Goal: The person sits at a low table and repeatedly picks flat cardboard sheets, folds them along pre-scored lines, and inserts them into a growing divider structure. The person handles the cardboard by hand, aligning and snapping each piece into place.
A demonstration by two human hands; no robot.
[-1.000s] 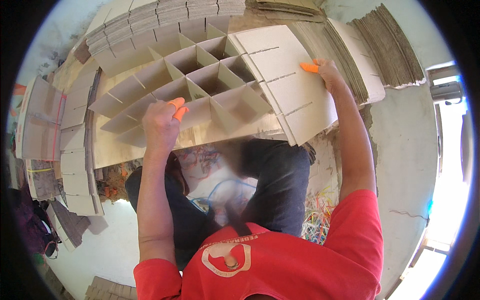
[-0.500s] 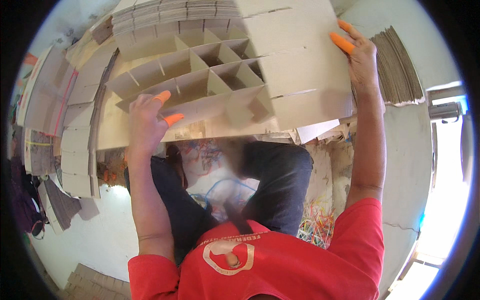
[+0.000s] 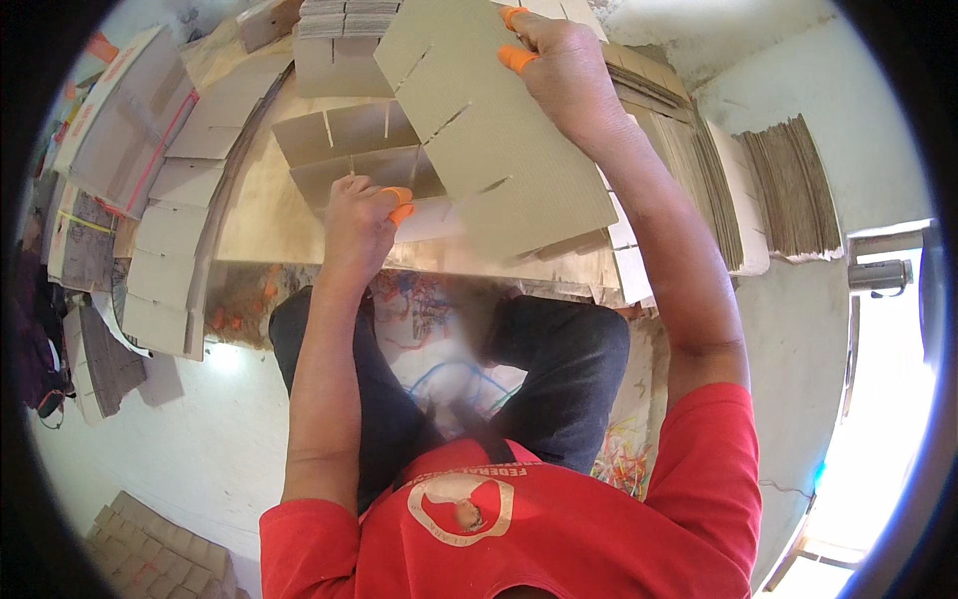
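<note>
Orange covers sit on fingertips of both hands. My left hand (image 3: 361, 222) is closed at the near edge of an assembled cardboard divider (image 3: 344, 132), whose slotted strips stand crossed on the table. My right hand (image 3: 571, 72), higher and to the right, grips the upper right edge of a slotted cardboard sheet (image 3: 479, 130). That sheet slants down toward the right and hides the right part of the divider. Its lower corner is blurred. Whether sheet and divider are joined cannot be made out.
A wooden table (image 3: 244, 240) lies under the work. Stacked slotted strips (image 3: 344, 22) stand at the back, with more cardboard stacks (image 3: 788, 190) at the right. A strip row (image 3: 165, 270) and a cardboard box (image 3: 135, 120) are at the left. Coloured straps (image 3: 621, 459) lie below.
My right hand has moved left and up, and the sheet has swung to a slant over the divider. My left hand has shifted right. Fewer divider cells now show.
</note>
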